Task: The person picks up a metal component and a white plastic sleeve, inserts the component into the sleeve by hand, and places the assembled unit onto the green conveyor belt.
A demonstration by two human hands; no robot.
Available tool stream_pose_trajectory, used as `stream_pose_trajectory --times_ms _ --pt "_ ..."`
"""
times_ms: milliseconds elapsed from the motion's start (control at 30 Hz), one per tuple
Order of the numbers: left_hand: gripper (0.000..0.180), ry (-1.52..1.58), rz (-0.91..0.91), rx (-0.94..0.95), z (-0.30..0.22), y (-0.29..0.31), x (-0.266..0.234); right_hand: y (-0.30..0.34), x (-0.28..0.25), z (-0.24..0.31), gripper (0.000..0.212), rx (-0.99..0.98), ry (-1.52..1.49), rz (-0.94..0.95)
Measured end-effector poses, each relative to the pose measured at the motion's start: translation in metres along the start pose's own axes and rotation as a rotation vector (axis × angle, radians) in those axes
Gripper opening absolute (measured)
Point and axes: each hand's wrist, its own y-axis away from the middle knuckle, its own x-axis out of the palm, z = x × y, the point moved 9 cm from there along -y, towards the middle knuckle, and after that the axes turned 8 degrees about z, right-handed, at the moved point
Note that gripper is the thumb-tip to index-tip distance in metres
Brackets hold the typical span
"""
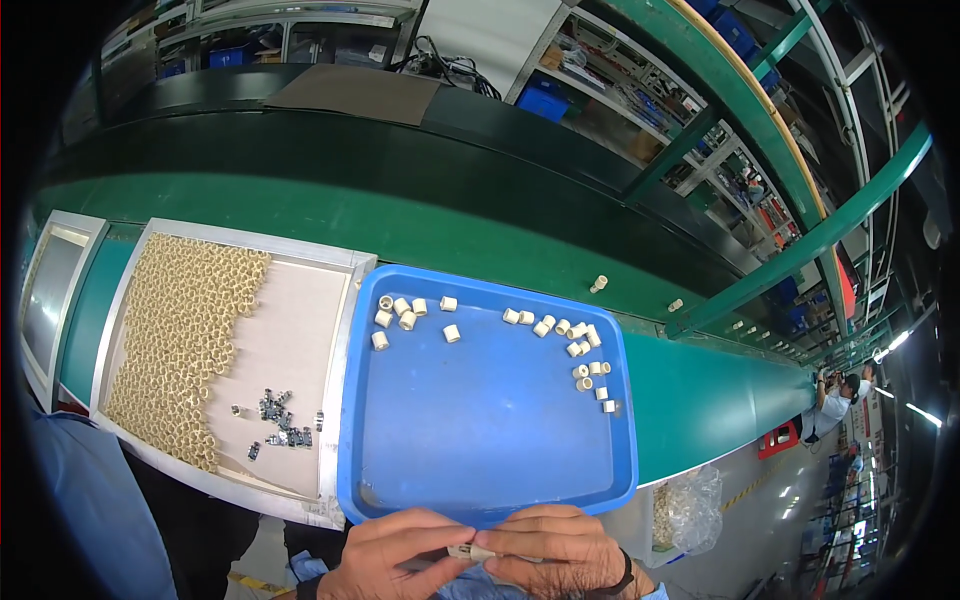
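the left hand [395, 556] and right hand [556, 550] are pinching a cream piece [464, 551] between fingertips, just beside the blue tray [480, 430]; uneven squeezing could be making it slip and fall.

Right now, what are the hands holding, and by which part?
A small, rounded cream piece, pinched between left hand and right hand; the exact gripped part is hidden.

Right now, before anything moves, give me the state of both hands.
Left hand: closed, fingertips pinching a small cream-coloured piece.
Right hand: closed, fingertips on the same piece's other end.
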Motion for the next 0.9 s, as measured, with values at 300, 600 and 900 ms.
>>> stream_pose_trajectory --times_ms 300,600,900 --pt "0.026 -0.314 0.012 -0.023 0.012 -0.034 -0.005 0.011 0.01 -0.032 0.034 0.061 0.139 0.022" --pt "0.02 -0.44 0.215 -0.053 0.029 -0.121 0.017 0.01 -0.035 -0.077 0.044 0.138 0.312 0.047" --pt "0.021 -0.654 0.172 -0.002 0.059 -0.282 0.011 0.078 -0.13 -0.165 0.04 0.729 0.56 0.01"
